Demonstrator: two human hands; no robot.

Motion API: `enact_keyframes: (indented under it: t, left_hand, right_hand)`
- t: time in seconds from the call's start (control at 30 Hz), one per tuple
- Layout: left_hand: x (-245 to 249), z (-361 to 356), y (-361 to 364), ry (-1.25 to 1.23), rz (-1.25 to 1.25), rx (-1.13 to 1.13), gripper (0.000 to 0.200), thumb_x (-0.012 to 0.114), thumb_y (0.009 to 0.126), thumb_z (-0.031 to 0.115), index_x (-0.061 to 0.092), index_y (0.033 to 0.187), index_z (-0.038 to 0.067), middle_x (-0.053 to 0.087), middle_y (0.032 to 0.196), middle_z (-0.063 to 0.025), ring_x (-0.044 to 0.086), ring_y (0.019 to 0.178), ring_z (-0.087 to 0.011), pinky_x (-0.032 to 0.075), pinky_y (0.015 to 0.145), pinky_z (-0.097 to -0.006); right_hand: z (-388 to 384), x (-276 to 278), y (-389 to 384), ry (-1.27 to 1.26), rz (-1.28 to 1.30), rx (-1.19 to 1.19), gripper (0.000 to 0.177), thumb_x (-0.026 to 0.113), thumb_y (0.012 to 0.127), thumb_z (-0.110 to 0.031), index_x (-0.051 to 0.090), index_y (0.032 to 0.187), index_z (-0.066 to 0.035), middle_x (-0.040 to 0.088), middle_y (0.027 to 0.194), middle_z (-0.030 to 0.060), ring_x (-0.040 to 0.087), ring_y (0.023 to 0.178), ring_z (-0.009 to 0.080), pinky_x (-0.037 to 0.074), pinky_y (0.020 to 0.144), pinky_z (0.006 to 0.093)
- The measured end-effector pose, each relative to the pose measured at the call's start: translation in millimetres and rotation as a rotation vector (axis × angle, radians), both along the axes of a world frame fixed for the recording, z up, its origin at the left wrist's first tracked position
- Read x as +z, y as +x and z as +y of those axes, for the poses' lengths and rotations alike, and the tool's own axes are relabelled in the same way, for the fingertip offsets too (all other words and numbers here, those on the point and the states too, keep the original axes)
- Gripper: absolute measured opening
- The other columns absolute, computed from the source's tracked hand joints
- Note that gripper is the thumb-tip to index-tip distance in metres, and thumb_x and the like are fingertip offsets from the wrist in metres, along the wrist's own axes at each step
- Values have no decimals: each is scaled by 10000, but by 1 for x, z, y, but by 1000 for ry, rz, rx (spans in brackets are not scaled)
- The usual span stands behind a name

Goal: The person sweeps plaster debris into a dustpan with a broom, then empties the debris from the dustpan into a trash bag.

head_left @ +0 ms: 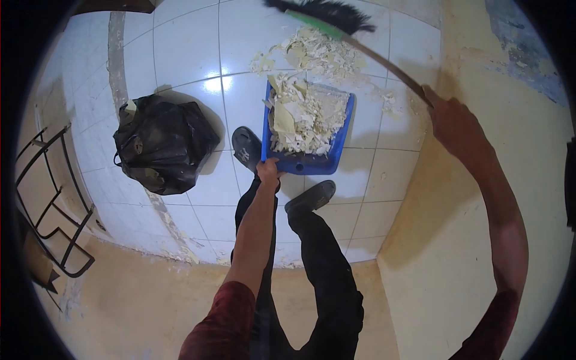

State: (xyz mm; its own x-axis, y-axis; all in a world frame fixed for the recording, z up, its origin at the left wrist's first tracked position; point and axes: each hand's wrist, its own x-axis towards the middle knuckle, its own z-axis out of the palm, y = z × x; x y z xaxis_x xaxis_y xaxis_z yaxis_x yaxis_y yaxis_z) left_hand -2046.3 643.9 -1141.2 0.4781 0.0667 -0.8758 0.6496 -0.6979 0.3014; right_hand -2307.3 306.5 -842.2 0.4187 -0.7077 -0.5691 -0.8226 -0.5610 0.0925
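My left hand (pixel 270 172) grips the near left corner of a blue dustpan (pixel 306 165) on the tiled floor. Pale flakes and chips, like peeled paint or plaster (pixel 309 114), are heaped inside the pan. My right hand (pixel 454 123) is closed around the stick of a broom (pixel 384 63). The broom's green head and black bristles (pixel 330 15) are at the top of the view, beyond a second pile of flakes (pixel 321 53). That pile lies on the tiles just past the dustpan's open edge.
A black plastic bag (pixel 165 144) stands on the floor to the left. A black metal frame (pixel 54 204) is at the far left. The yellow wall (pixel 480 228) rises close on the right. My feet in dark slippers (pixel 312 197) are beside the dustpan.
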Motion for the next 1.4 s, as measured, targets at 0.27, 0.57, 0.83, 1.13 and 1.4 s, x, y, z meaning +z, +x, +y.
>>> enact_keyframes:
  t: [0.27,0.57,0.83,1.13,1.4]
  left_hand:
    - [-12,-33,8,-119,74,-11,329,564,727,121,534,997,-64,562,950,-181,610,786,-295,582,608,-432]
    - [0,-32,23,-268,117,-136,273,547,806,203,557,955,-25,505,786,-109,580,648,-240,588,643,-412]
    - [3,-45,16,-223,125,-150,245,559,794,172,544,930,-31,526,791,-133,582,646,-243,586,626,-407]
    - [29,-35,-27,-11,-28,-289,377,597,700,104,539,1015,-93,589,945,-191,631,718,-287,594,565,-393]
    - [4,-37,-55,15,-10,-235,397,586,691,102,537,1004,-137,582,961,-229,629,779,-291,599,560,-389]
  right_hand:
    - [70,45,-18,417,15,-71,396,475,898,-199,439,1269,-65,591,704,226,604,640,408,502,589,479]
    - [190,103,-72,628,-154,-504,449,536,864,-149,423,1294,-87,575,625,208,567,561,395,460,538,473]
    - [225,95,-120,165,-230,-635,470,505,879,-83,400,1337,-86,581,694,218,580,606,384,476,576,417]
    - [136,19,-115,234,41,-599,465,471,911,-187,353,1358,-138,583,691,239,586,646,417,481,579,492]
    - [239,55,-120,528,-62,-525,464,495,890,-207,376,1325,-97,564,593,232,583,585,420,473,548,511]
